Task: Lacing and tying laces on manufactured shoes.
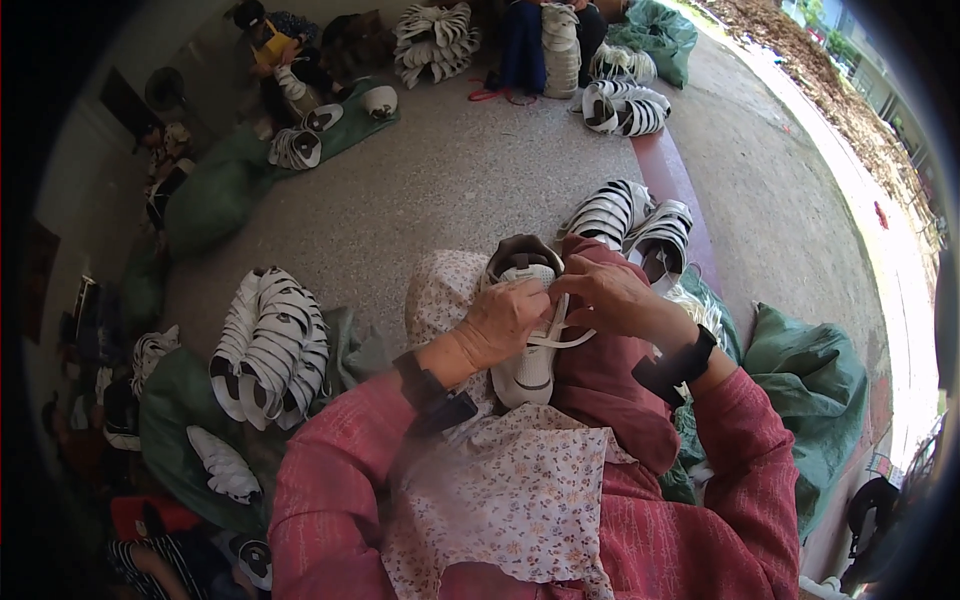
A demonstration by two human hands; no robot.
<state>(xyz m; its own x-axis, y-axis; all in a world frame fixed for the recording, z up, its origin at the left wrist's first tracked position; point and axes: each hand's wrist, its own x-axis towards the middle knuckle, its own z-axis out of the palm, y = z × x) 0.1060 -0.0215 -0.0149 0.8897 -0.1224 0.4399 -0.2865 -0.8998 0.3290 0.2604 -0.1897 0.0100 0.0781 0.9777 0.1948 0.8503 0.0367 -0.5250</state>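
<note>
A white and beige sneaker (523, 378) lies in my lap with its toe toward me and its dark-lined opening facing away. My left hand (508, 318) is closed over the middle of the shoe, fingertips pinched at the lacing. From the right, my right hand (615, 297) reaches in with bent fingers, closed on the pale shoelace (567, 343). A loop of that lace hangs beside the shoe, below the right fingers. The exact grip of the left fingertips is partly hidden by the hand itself.
Stacked white shoe pieces (268, 345) stand at my left, on a green sack (175, 410). More striped shoes (612, 213) sit just beyond my knees. Another green sack (805, 370) lies at right. Other people (275, 45) sit far left among shoes.
</note>
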